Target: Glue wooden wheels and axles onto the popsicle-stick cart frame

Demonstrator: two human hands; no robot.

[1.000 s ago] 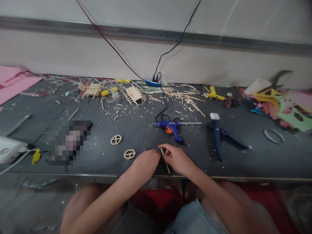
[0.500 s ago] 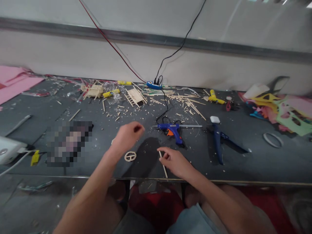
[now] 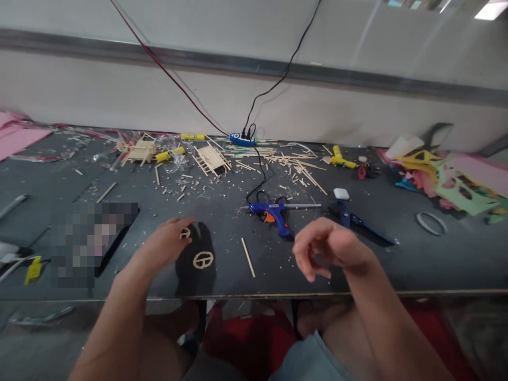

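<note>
My left hand is low over the table, thumb and fingers apart around a small wooden wheel, partly hidden by the hand. I cannot tell whether they touch it. A second wooden wheel, a ring with crossed bars, lies flat nearer the table edge. Right of it a thin wooden stick rests on the table. My right hand is raised, its fingers loosely curled and apart with nothing in them. Behind it is a blue hand tool with two handles, partly covered. A blue glue gun lies between the hands.
Slatted stick models, loose sticks and yellow glue tubes lie along the wall. A power strip feeds the glue gun's cord. Coloured paper scraps and a grey ring are at right, a blurred-out object at left.
My right hand has let go of the stick, which now lies on the table, and has moved right and up. My left hand has drawn back left and down to the partly hidden wheel.
</note>
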